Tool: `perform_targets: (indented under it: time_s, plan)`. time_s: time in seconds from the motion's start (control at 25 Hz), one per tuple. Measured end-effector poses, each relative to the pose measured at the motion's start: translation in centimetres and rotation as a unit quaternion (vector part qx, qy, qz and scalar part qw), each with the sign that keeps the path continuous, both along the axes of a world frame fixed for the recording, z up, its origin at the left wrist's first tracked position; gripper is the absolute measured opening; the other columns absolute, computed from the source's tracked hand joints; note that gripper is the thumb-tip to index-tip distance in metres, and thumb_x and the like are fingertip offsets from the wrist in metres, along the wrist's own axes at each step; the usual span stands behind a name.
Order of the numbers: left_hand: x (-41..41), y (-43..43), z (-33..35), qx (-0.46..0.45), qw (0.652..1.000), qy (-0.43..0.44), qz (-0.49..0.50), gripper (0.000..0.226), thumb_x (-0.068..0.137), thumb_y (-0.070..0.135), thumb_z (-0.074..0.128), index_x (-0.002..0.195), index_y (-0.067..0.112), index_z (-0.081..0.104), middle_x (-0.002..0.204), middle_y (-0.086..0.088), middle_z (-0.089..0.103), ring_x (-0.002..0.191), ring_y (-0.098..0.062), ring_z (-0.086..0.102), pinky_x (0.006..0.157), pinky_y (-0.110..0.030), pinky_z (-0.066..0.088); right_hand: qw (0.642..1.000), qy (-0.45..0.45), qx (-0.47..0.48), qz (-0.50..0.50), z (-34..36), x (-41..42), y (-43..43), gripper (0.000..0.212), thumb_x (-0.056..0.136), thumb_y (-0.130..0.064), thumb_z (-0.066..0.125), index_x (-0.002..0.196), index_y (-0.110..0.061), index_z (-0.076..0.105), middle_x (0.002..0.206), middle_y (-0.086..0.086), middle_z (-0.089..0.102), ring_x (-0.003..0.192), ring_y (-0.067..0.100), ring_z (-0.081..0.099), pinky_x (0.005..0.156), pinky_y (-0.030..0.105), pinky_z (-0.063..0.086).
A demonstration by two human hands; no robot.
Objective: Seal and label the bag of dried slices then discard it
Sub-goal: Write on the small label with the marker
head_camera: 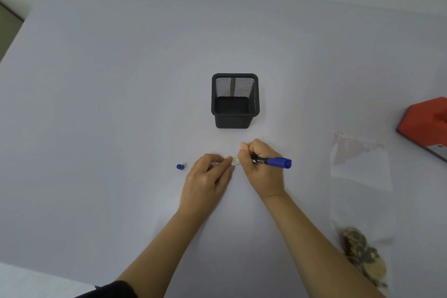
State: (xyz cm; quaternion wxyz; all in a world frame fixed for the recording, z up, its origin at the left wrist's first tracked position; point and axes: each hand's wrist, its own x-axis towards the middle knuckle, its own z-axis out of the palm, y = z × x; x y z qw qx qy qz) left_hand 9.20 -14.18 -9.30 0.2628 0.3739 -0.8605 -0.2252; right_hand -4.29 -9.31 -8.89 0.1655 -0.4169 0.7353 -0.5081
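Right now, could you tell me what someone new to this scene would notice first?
The two hands meet at the table's centre: the right hand grips a blue marker and the left hand steadies a small label. Just beyond them stands a black mesh cup, apparently empty. The clear bag of dried slices lies at the right, and a blue cap sits left of the hands.
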Motion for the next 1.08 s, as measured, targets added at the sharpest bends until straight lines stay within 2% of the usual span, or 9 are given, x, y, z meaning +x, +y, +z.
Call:
perform_targets:
  time_s: [0.2, 0.44, 0.6, 1.08]
  plan:
    - [-0.17, -0.03, -0.03, 0.002, 1.000, 0.005, 0.000, 0.022, 0.087, 0.022, 0.062, 0.095, 0.007, 0.075, 0.087, -0.008, 0.066, 0.071, -0.015, 0.060, 0.065, -0.019, 0.046, 1.000, 0.005, 0.001, 0.001, -0.13, -0.11, -0.02, 0.038, 0.089, -0.024, 0.049, 0.059, -0.001, 0.043, 0.051, 0.010, 0.044, 0.056, 0.023, 0.040, 0.049, 0.012, 0.035]
    - [-0.12, -0.07, 0.10, 0.004, 1.000, 0.008, 0.001, 0.023, 0.087, 0.022, 0.061, 0.094, 0.005, 0.075, 0.086, -0.008, 0.066, 0.072, -0.015, 0.059, 0.067, -0.017, 0.044, 1.000, 0.010, -0.001, 0.001, -0.06, -0.07, -0.09, 0.039, 0.089, -0.024, 0.050, 0.058, -0.001, 0.042, 0.051, 0.010, 0.044, 0.054, 0.022, 0.039, 0.048, 0.017, 0.035]
    - [-0.10, -0.10, 0.15, 0.002, 1.000, 0.004, -0.002, 0.023, 0.087, 0.023, 0.061, 0.095, 0.005, 0.075, 0.086, -0.008, 0.066, 0.072, -0.015, 0.060, 0.067, -0.017, 0.045, 1.000, 0.013, 0.002, 0.006, -0.15, -0.10, -0.02, 0.038, 0.089, -0.024, 0.050, 0.060, -0.001, 0.042, 0.051, 0.009, 0.043, 0.053, 0.022, 0.039, 0.046, 0.025, 0.039]
    - [0.07, -0.03, 0.10, 0.000, 1.000, 0.002, -0.004, 0.023, 0.087, 0.023, 0.061, 0.095, 0.006, 0.075, 0.087, -0.008, 0.066, 0.072, -0.016, 0.060, 0.066, -0.020, 0.048, 0.999, 0.033, -0.004, -0.001, 0.12, -0.01, -0.06, 0.036, 0.088, -0.022, 0.051, 0.058, -0.003, 0.042, 0.054, -0.001, 0.038, 0.057, 0.022, 0.040, 0.050, 0.017, 0.036]
